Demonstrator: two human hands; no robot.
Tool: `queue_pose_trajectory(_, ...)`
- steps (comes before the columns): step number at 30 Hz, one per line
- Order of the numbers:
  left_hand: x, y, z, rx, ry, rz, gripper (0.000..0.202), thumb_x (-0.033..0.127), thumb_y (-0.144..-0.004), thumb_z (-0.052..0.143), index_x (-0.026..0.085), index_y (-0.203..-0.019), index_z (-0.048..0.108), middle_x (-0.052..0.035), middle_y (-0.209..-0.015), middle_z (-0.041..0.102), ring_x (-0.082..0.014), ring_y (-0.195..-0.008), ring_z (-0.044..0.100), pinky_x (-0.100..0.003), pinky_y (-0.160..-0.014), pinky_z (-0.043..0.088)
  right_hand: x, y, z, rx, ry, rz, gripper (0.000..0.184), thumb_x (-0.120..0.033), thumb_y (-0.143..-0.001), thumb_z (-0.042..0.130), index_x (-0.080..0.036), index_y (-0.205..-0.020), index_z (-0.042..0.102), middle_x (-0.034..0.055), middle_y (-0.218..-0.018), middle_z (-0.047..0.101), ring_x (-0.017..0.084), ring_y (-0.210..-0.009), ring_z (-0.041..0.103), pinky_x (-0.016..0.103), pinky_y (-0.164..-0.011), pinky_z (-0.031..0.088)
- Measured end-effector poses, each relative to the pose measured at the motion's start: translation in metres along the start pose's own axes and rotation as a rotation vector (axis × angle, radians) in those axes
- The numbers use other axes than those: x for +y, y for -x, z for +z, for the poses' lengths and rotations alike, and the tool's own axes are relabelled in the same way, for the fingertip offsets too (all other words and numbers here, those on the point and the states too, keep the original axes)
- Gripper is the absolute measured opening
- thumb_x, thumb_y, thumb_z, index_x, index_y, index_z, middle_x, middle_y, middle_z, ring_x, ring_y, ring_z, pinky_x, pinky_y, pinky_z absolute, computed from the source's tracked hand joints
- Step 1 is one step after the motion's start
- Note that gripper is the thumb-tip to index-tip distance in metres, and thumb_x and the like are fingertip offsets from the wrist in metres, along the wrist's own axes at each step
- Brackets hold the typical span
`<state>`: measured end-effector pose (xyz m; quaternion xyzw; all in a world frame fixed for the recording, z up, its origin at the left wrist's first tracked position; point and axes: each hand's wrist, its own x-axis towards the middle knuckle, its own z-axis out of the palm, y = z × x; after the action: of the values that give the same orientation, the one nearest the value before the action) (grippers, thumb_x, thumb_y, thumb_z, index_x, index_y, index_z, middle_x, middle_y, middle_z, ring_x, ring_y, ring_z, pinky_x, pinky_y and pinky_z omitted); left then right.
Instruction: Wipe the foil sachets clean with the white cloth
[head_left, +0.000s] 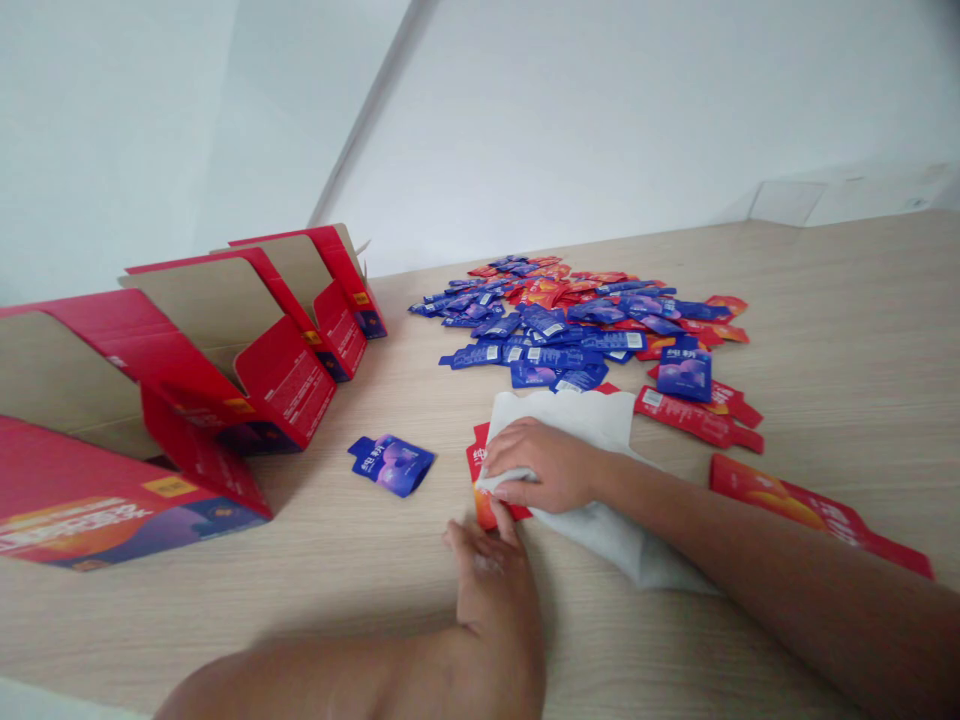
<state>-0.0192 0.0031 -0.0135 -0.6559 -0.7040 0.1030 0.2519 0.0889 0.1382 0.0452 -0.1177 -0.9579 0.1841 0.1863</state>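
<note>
My right hand (544, 465) is closed on a white cloth (577, 410), which it presses onto a red and orange pouch (480, 455) lying on the table. The cloth covers much of that pouch and trails under my right forearm. Just below, my left hand (495, 570) rests with its fingers apart, the fingertips touching the pouch's near edge. Off to the left lies a single blue pouch (394, 465) with a purple print. Another red pouch (810, 510) is on the table beyond my right forearm, partly hidden by it.
Several open red boxes (202, 345) stand in a row along the left side, flaps raised. Behind my hands spreads a heap of blue and red pouches (555, 330). A white wall (600, 120) rises at the table's back edge.
</note>
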Motion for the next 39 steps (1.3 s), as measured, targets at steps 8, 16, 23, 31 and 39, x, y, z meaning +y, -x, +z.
queue_pose_trajectory(8,0.001,0.002,0.000,0.008,-0.120,0.014,0.052,0.002,-0.080,0.038,0.011,-0.127,0.057,-0.0168,-0.089,0.074,-0.0231,-0.086,0.069,-0.048,-0.097,0.045,0.009,0.002,0.000,0.048,0.104,0.164,0.028,-0.032,-0.088,0.054,-0.018,-0.108,0.068,0.0080,-0.109,0.069,0.022,-0.104,0.060,0.040,-0.094,0.036)
queue_pose_trajectory(16,-0.002,0.001,-0.005,-0.016,-0.204,0.074,0.049,0.004,-0.082,0.036,0.009,-0.126,0.057,-0.0159,-0.085,0.073,-0.0226,-0.083,0.069,-0.045,-0.095,0.046,-0.001,0.000,-0.001,0.011,0.053,0.042,0.026,-0.035,-0.089,0.053,-0.019,-0.102,0.069,0.0058,-0.102,0.071,0.020,-0.099,0.061,0.037,-0.091,0.037)
queue_pose_trajectory(23,-0.001,0.000,-0.008,-0.072,-0.173,0.062,0.049,0.003,-0.084,0.033,0.008,-0.129,0.053,-0.0184,-0.091,0.073,-0.0231,-0.088,0.069,-0.047,-0.097,0.045,0.003,-0.001,0.000,0.029,0.117,0.149,0.026,-0.033,-0.090,0.052,-0.019,-0.105,0.068,0.0069,-0.105,0.070,0.022,-0.101,0.060,0.039,-0.092,0.036)
queue_pose_trajectory(31,-0.001,0.000,-0.010,-0.049,-0.220,0.054,0.048,0.003,-0.084,0.034,0.009,-0.128,0.055,-0.0176,-0.091,0.074,-0.0229,-0.087,0.070,-0.046,-0.096,0.046,0.001,0.000,0.000,0.028,0.089,0.108,0.028,-0.036,-0.089,0.054,-0.018,-0.106,0.067,0.0072,-0.107,0.070,0.022,-0.103,0.060,0.038,-0.093,0.037)
queue_pose_trajectory(39,-0.005,0.000,-0.005,-0.004,-0.189,0.094,0.048,0.003,-0.084,0.035,0.009,-0.126,0.056,-0.0176,-0.086,0.074,-0.0224,-0.082,0.070,-0.045,-0.093,0.049,0.001,-0.002,0.003,0.042,0.089,0.143,0.026,-0.032,-0.090,0.053,-0.018,-0.106,0.067,0.0062,-0.108,0.070,0.022,-0.103,0.061,0.038,-0.093,0.037)
